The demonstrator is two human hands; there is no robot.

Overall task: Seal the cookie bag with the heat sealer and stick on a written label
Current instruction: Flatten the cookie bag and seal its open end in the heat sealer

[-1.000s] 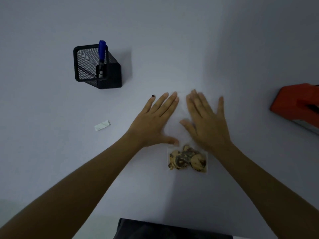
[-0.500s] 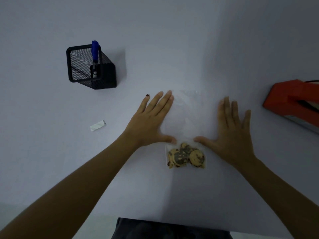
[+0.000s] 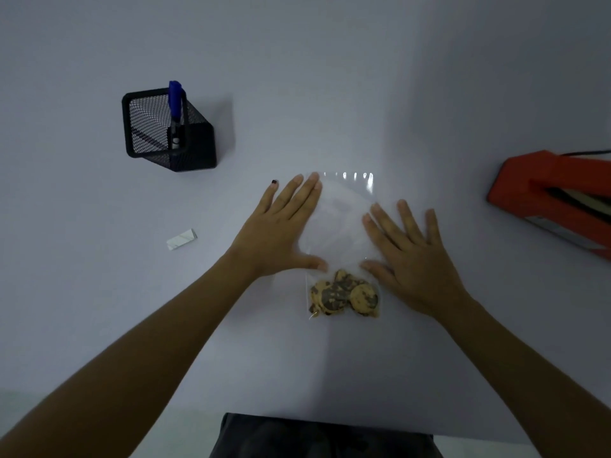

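Our left hand (image 3: 281, 229) lay flat and open on the table (image 3: 330, 77), palm down, with the fingers together and pointing to 1 o'clock. Its inner edge and thumb pressed on the left side of the bag (image 3: 340, 226). Our right hand (image 3: 410, 256) was also flat and open, the fingers a little spread and pointing to 11 o'clock, and it pressed the right side of the bag. The two hands were apart, with the empty clear part of the bag between them, and neither hand gripped anything. Both forearms came up from the lower corners. The cookies (image 3: 344, 294) sat in the near end of the bag, just below both thumbs. The sealer (image 3: 545, 193) stood at 3 o'clock from the bag, well apart. The label (image 3: 182, 239) lay at 9 o'clock, and the pen (image 3: 175, 107) stood in the holder (image 3: 195, 147) at 10 o'clock.
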